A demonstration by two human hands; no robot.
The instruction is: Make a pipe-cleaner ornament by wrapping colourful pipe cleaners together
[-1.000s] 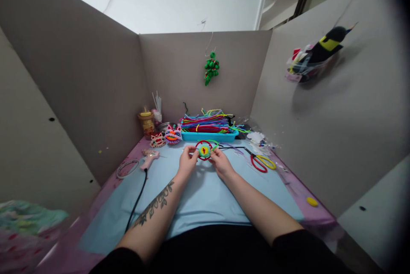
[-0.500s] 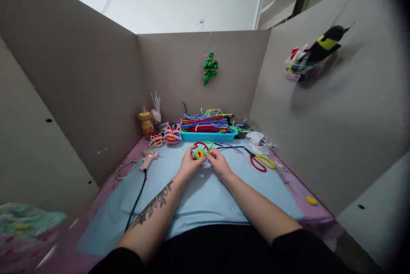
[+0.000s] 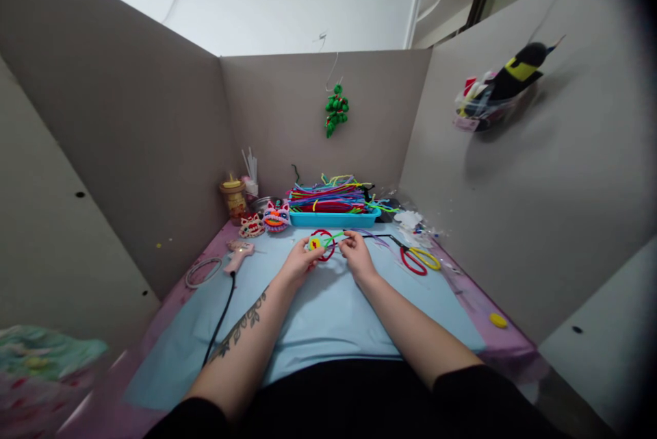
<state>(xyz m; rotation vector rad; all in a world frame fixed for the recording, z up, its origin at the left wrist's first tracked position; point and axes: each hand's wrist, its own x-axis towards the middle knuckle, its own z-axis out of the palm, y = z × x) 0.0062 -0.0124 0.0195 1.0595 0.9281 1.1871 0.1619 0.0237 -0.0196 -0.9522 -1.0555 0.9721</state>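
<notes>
My left hand (image 3: 298, 262) is closed on a small pipe-cleaner piece (image 3: 315, 244) with a yellow middle and a red mark. A red pipe-cleaner loop (image 3: 330, 254) sticks out from its right side. From the piece, a green pipe cleaner (image 3: 333, 238) runs up to the right. My right hand (image 3: 358, 258) pinches its far end between the fingertips. Both hands are raised above the light blue cloth (image 3: 328, 329), a short distance apart. Scissors (image 3: 417, 261) with one red and one yellow handle lie to the right of my right hand.
Behind my hands stands a blue tray (image 3: 333, 219) heaped with coloured pipe cleaners. At left are a pink glue gun (image 3: 239, 255) with its cord, two pipe-cleaner animal heads (image 3: 276, 216) and a brown cup (image 3: 235, 199). Grey panels (image 3: 318, 144) enclose three sides. A yellow disc (image 3: 497, 320) lies at right.
The green strand was curved and is now drawn out straighter. My right hand has moved slightly right and up, away from my left. The piece has turned in my left hand.
</notes>
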